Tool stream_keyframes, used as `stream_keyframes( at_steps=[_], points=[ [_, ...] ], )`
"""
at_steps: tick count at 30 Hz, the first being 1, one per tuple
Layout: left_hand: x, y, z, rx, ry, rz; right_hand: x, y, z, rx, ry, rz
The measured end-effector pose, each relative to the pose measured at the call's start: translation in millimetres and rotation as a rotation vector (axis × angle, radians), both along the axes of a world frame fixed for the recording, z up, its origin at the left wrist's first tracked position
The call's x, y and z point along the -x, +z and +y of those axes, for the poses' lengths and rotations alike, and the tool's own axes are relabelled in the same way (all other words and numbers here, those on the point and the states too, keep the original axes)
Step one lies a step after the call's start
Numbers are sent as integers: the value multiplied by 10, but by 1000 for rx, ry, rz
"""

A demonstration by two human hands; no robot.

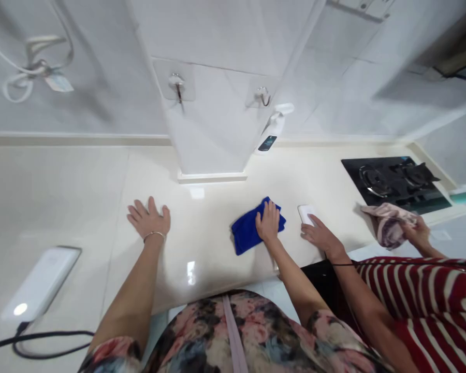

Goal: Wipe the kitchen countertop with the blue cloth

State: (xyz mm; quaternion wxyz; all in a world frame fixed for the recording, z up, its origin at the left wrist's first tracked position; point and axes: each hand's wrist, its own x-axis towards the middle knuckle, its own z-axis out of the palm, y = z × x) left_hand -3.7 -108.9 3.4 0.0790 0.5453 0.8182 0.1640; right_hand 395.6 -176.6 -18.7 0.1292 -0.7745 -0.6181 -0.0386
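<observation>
My left hand (150, 220) rests palm down on the pale countertop (202, 233), fingers spread, with nothing in it. A thin bracelet circles that wrist. Right of centre, a folded blue cloth (246, 234) lies on the counter under my right hand (270, 224). The fingers of this hand are close together and bent onto the cloth, and the thumb stands a little apart. Part of the cloth is hidden beneath the palm.
At my right, a person in a striped top has one hand on a white phone-like object (306, 212) and a pinkish cloth (390, 223) in the other, beside a black gas hob (396, 181). A white bottle (270, 134) stands behind a wall pillar. A cabled white device (46, 280) lies left.
</observation>
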Motion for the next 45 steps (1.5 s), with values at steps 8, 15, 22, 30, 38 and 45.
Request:
stream_keyframes(
  at_steps=[8,15,22,30,38,45],
  points=[
    [-8,-4,-9,15,9,-16,111,-89,-842,21,3,-90],
    [-2,-46,-19,-15,12,-6,502,15,261,69,45,-85],
    [4,-17,-11,15,20,-9,1727,110,1084,67,56,113],
    [32,-9,-10,21,5,38,2133,102,866,36,596,266],
    [35,-12,-8,4,27,60,1501,52,837,-337,195,560],
    [16,3,-27,-25,33,64,1140,178,1451,-427,-66,397]
  ],
)
